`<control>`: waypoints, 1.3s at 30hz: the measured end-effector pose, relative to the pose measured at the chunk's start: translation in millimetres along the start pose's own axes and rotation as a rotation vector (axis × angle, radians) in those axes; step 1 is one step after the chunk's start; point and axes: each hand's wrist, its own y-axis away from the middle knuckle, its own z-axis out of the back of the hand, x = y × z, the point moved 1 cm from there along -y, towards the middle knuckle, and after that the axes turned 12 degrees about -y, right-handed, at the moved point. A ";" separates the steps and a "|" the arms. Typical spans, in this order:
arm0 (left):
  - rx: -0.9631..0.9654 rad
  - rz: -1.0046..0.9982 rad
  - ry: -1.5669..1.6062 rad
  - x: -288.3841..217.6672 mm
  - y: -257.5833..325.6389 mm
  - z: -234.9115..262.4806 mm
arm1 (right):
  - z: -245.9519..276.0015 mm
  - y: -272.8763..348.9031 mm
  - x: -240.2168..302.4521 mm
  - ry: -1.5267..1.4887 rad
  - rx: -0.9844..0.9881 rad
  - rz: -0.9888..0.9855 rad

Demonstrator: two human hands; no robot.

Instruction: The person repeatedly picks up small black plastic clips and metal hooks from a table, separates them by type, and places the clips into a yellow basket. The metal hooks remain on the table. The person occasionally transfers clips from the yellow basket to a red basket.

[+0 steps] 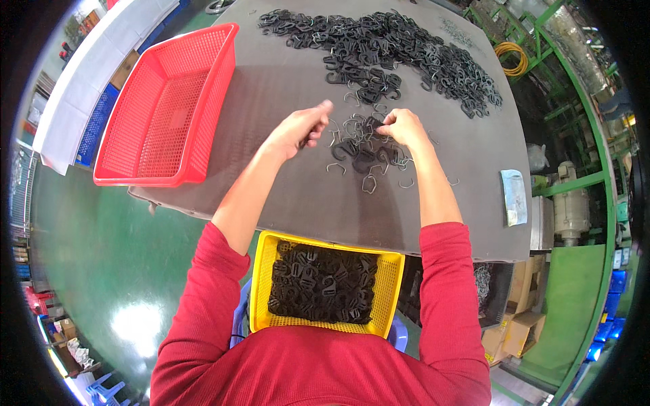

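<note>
My left hand [302,130] is above the grey table, its fingers curled in and the thumb pointing up. A dark bit shows at its palm, but what it is I cannot make out. Over a small loose heap, my right hand [404,128] pinches a black plastic hook [374,124], partly covered by the fingers. Below it lie bent metal wire hooks [369,183] mixed with several black plastic hooks [363,160]. Farther back spreads a big pile of black plastic hooks [386,40]. A yellow basket [395,287] in front of me holds many black plastic pieces [323,284].
A red mesh basket [223,101] sits at the table's left edge. On the right of the grey table [298,196] lies a pale blue packet [514,197]. Small metal pieces [457,32] are scattered at the far right. Green metal framing [596,122] stands beyond.
</note>
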 end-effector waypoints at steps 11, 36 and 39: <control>-0.238 -0.178 -0.790 9.0 11.6 -46.8 | 39.6 40.2 -9.1 -0.757 0.053 -0.113; -0.307 -0.136 -1.121 -4.4 9.8 -95.9 | 19.3 74.4 -1.1 0.182 0.138 -0.020; -0.232 -0.128 -1.053 -5.3 8.1 -90.1 | 19.1 72.2 -3.1 0.114 0.177 -0.035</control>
